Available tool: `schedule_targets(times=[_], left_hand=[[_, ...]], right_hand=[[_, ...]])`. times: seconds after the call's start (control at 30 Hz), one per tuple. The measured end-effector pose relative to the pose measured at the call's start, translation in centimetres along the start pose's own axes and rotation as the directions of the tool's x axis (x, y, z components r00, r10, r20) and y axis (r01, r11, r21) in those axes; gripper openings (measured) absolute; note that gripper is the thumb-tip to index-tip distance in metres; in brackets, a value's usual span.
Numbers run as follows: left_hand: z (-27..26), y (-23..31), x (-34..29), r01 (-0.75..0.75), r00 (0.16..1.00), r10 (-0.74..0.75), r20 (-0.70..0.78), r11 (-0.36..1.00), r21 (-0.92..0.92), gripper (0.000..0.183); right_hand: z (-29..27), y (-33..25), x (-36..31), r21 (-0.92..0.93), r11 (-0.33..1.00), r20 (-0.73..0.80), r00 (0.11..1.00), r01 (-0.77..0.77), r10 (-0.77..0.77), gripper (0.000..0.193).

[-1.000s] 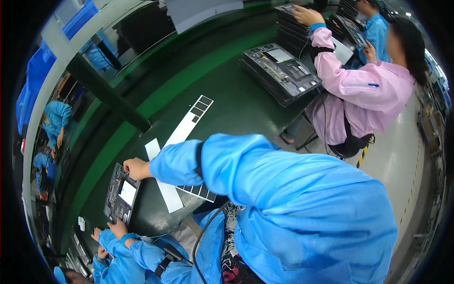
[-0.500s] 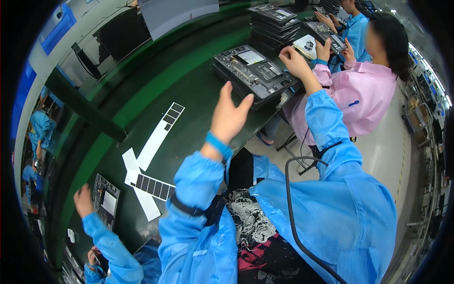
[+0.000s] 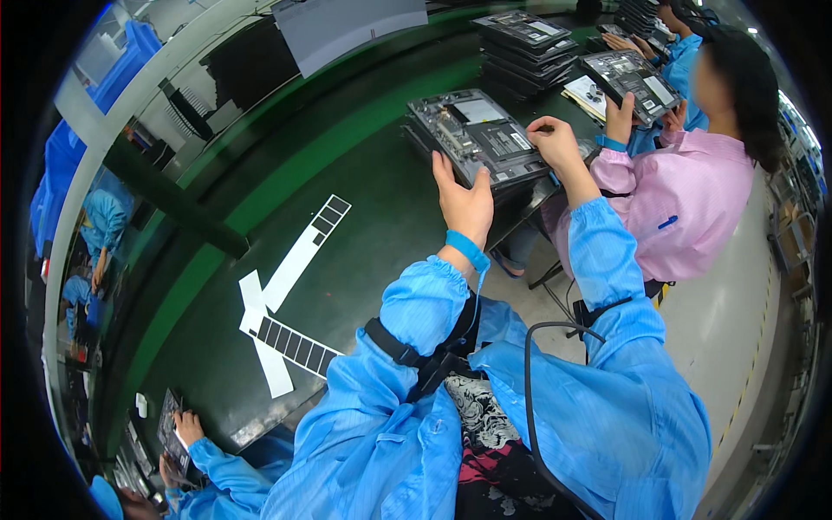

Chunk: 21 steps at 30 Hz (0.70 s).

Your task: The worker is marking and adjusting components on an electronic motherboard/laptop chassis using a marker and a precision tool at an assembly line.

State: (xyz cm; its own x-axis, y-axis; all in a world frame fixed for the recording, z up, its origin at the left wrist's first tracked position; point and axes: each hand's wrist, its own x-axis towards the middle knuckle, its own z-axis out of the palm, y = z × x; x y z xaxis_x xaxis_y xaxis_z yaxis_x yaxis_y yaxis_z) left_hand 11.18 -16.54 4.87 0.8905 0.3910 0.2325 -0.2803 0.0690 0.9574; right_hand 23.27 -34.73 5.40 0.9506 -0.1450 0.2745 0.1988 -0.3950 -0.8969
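An opened flat electronic device (image 3: 485,130), with dark casing, circuit board and pale battery panels showing, lies on top of another at the table's right side. My left hand (image 3: 465,208) reaches its near edge, thumb and forefinger spread and touching the casing; the other fingers are hidden. Over the device's right end hovers my right hand (image 3: 562,147), its fingertips drawn together in a pinch. Whatever lies between those fingertips is too small to tell.
White strips with black rectangles (image 3: 290,269) lie on the green table (image 3: 373,234). Behind stands a stack of similar devices (image 3: 527,61). A co-worker in pink (image 3: 685,191) holds another device at the right. Another person's hand (image 3: 187,426) holds one at lower left. A black cable (image 3: 530,390) crosses my front.
My left hand has come up against the device's near edge. My right hand stays pinched near its right end. The view has shifted, and the lower-left person's device is now tilted up.
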Motion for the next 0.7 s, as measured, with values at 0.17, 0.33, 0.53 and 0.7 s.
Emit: schedule_targets(times=[0.17, 0.33, 0.53, 0.7], left_hand=[[-6.5, 9.5, -0.3, -0.175, 0.984, 0.168, -0.056, 0.878, -0.445, 0.076], [-24.2, 12.7, -1.2, 0.032, 0.996, 0.003, 0.087, 0.914, -0.404, 0.051], [-34.4, 8.2, -4.0, 0.322, 0.941, -0.337, -0.001, 0.901, -0.292, 0.051], [-33.3, 3.3, -3.5, 0.223, 0.957, -0.171, -0.235, 0.951, 0.216, 0.041]], right_hand=[[1.7, -10.5, -8.4, 0.483, 0.875, -0.03, 0.999, 0.045, -0.035, 0.011], [5.9, -14.5, -15.0, 0.663, 0.735, -0.032, 0.987, 0.139, -0.157, 0.016], [12.5, -10.0, -17.6, 0.491, 0.862, 0.281, 0.96, -0.128, -0.017, 0.034], [14.3, -4.7, -19.6, 0.306, 0.951, 0.154, 0.984, 0.041, -0.092, 0.01]])
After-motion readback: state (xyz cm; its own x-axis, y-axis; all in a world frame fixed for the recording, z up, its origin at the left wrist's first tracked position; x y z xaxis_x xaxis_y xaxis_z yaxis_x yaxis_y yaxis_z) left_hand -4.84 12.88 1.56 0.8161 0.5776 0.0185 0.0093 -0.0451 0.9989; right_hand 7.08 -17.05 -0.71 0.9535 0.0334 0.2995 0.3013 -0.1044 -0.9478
